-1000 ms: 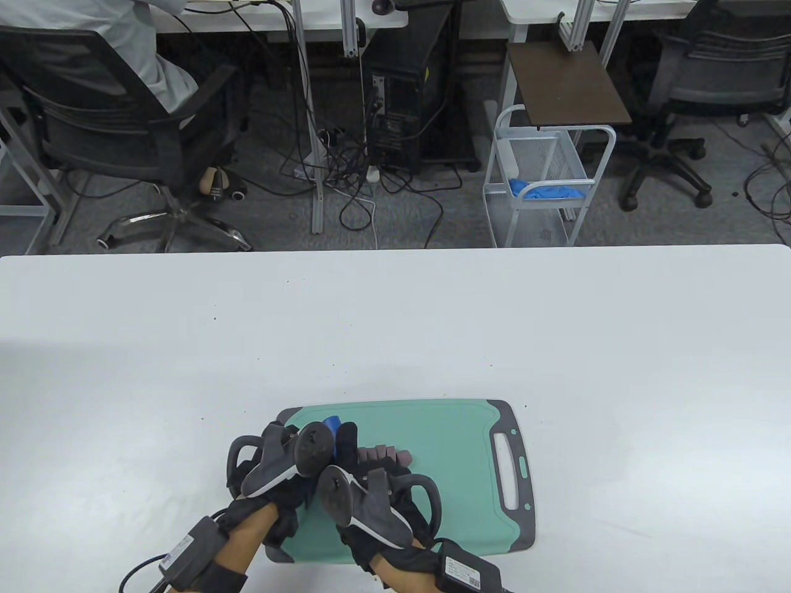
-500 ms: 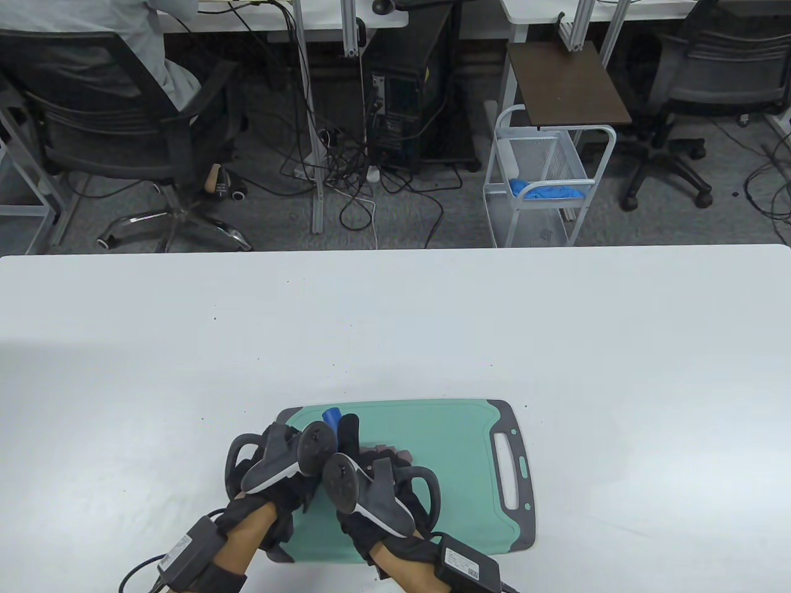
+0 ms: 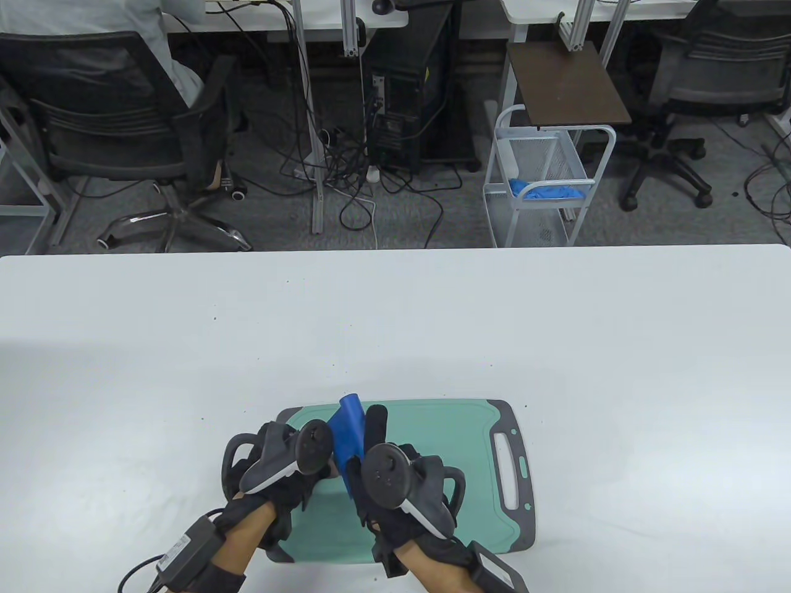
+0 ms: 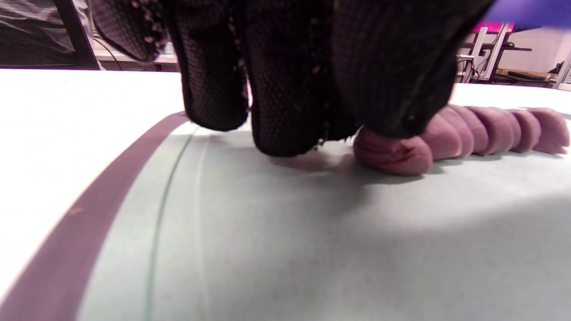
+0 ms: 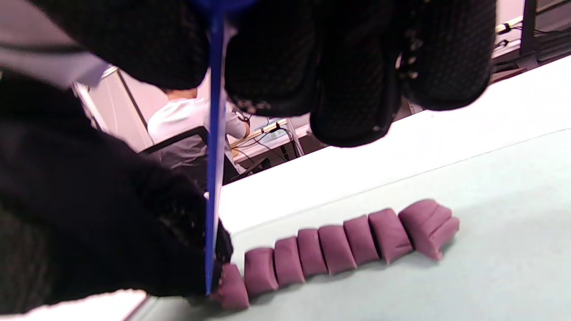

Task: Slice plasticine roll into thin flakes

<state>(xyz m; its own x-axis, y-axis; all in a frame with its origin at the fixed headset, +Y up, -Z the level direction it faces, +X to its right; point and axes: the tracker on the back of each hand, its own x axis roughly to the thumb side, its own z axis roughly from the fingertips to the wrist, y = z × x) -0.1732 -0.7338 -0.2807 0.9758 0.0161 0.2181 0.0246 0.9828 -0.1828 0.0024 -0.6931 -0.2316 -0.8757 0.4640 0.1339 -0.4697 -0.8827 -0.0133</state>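
A purple plasticine roll lies on the green cutting board [image 3: 451, 445], hidden by my hands in the table view. In the left wrist view my left hand [image 4: 285, 89] presses its fingertips on the uncut end of the roll [image 4: 392, 156], with cut slices [image 4: 495, 127] to the right. My left hand also shows in the table view [image 3: 296, 460]. My right hand [image 3: 383, 460] grips a blue knife [image 3: 345, 432]. In the right wrist view the knife's blade [image 5: 213, 178] stands edge-on, its tip at the roll's end piece [image 5: 234, 292], beside a row of several slices [image 5: 348, 243].
The board has grey ends and a handle slot [image 3: 510, 469] on the right. The white table [image 3: 556, 333] stretches around it. Beyond the far edge are office chairs, cables and a white wire cart [image 3: 544, 179].
My right hand has shifted right and turned, and the blue knife now sticks up further and tilts forward between the hands. The slices seen earlier beside the hands are now covered.
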